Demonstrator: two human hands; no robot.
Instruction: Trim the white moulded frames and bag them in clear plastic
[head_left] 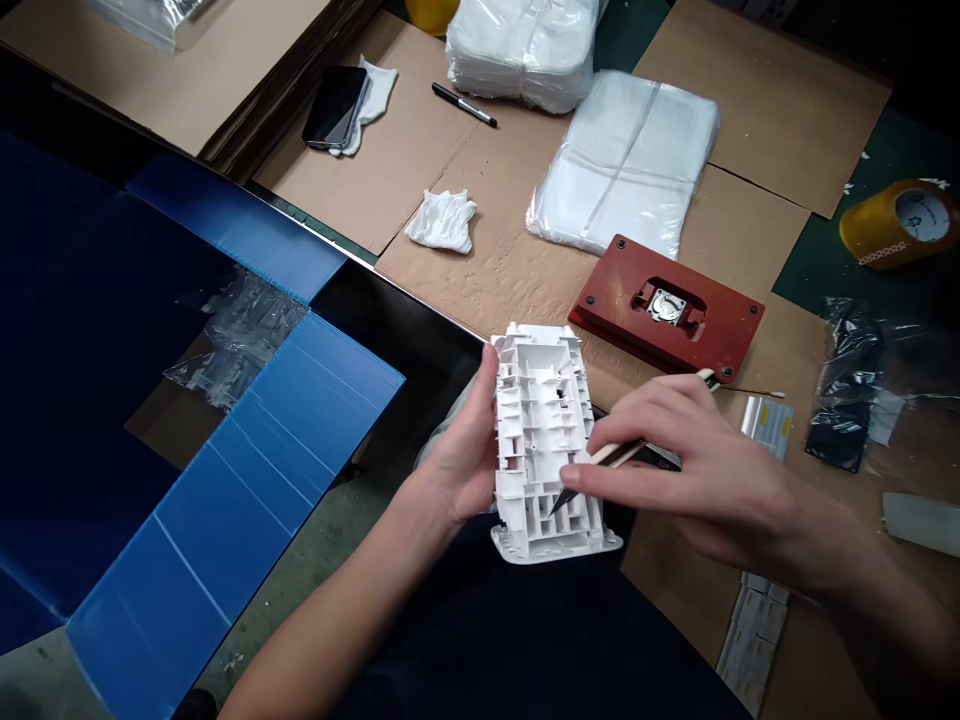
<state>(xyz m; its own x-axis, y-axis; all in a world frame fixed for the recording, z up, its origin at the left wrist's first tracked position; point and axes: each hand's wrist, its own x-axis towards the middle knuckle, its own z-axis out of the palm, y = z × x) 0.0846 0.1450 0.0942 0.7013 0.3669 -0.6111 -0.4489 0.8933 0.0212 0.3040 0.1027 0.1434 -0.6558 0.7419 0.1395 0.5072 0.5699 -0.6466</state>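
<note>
The white ribbed plastic housing (544, 440) is held just off the near edge of the cardboard-covered table (442, 295), above the wearer's lap; it is gripped along its left side by the left hand (461, 455), the thumb being laid against that edge (most of the other fingers are hidden behind it). The slim pale-handled tool with a dark pointed tip (615, 455) is pinched in the closed fingers of the right hand (716, 475), its tip poised at the small ribbed cells; whether contact is made cannot be told. Should the tip slip off a thin rib, the plastic could be scratched or the left hand nicked; with one side gripped, the housing could also be twisted loose by a hard push and dropped. Its open, ribbed face is turned up, its long axis runs away from the wearer, tilted slightly left at the far end, and its flared lip is pointed toward the wearer.
</note>
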